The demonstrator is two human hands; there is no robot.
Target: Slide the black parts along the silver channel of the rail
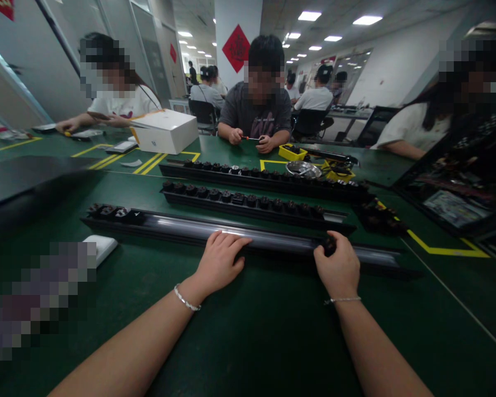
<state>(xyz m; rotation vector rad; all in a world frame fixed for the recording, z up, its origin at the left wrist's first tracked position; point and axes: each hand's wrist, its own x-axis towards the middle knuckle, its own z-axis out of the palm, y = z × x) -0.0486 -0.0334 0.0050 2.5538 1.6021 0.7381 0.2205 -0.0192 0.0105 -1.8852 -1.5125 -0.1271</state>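
Observation:
A long black channel-shaped rail [177,229] lies across the table in front of me. Its left end carries a few small black parts [107,210], and a shiny strip runs along the rest. My left hand [221,259] lies on the rail's near edge near the middle, fingers stretched out and holding nothing. Farther right, my right hand [339,262] has thumb and fingers closed round a small black module [329,245] at the rail. Fingers partly hide that module, so I cannot tell whether it is seated.
Behind lie two more black rails [252,214] [231,179] with rows of black modules. Loose black parts [380,215] are piled at right, near a metal bowl [303,170] and yellow bin [292,152]. A white box [165,130] stands far left. A co-worker opposite holds a screwdriver [250,138].

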